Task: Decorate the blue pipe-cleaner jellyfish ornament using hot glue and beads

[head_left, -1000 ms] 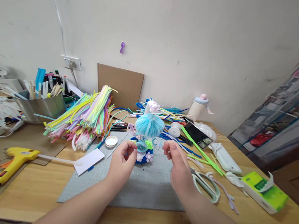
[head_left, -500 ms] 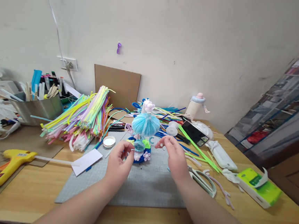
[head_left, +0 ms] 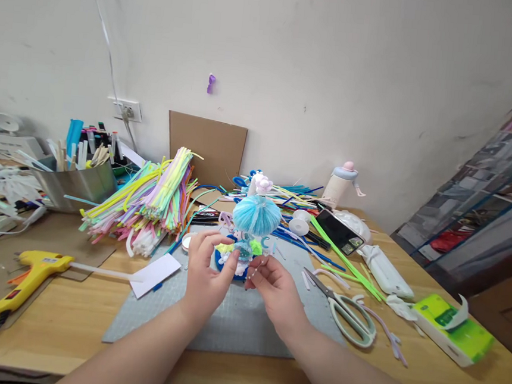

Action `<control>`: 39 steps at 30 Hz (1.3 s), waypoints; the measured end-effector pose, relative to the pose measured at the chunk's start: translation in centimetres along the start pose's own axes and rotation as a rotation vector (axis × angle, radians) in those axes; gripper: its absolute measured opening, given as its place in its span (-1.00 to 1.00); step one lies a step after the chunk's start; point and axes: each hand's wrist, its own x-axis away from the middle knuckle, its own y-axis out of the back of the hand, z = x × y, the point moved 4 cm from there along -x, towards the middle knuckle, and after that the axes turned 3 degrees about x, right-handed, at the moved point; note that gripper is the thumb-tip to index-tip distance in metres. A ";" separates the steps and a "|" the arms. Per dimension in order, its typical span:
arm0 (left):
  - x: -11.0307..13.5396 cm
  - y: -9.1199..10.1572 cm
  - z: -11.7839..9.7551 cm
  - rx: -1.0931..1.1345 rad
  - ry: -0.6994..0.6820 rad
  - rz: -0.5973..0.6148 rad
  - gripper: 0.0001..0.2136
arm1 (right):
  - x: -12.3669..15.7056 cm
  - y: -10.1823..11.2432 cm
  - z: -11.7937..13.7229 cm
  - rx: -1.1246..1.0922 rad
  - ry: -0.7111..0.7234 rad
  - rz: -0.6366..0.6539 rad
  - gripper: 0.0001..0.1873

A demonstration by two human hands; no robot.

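A pipe-cleaner ornament stands on the grey cutting mat [head_left: 226, 327], with a fluffy light-blue dome [head_left: 257, 215] on top and a dark-blue base bearing small flowers and a green star [head_left: 256, 247]. My left hand [head_left: 207, 274] is at its left side, thumb and fingers curved and apart, the thumb tip close to a teal piece [head_left: 243, 251] under the dome. At the front right of the base, my right hand [head_left: 274, 286] pinches a thin strand of tiny clear beads [head_left: 256, 268]. Part of the base is hidden behind my fingers.
Scissors [head_left: 348, 313] lie right of the mat, near a phone [head_left: 337, 230] and a green tissue pack [head_left: 452, 329]. At left are a yellow glue gun [head_left: 36, 277], a white card [head_left: 155, 274] and a big bundle of pipe cleaners [head_left: 152, 201]. A white spool [head_left: 299, 223] sits behind.
My right hand has moved left and down to the ornament's base, bringing the bead strand. My left hand stays beside the ornament with its fingers more raised. The view has shifted slightly left.
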 end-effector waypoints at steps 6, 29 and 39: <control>-1.3 -0.3 -1.7 -0.140 0.045 0.055 -0.90 | 0.2 -0.7 -0.4 -0.017 0.062 0.059 -0.76; -2.4 -0.1 -1.3 -0.016 0.064 0.015 -0.93 | 0.1 3.5 1.7 0.059 0.338 -0.574 -0.86; -2.2 -0.6 -0.1 0.217 0.241 0.069 -0.88 | -0.2 -0.3 9.9 1.058 1.001 -0.211 -0.73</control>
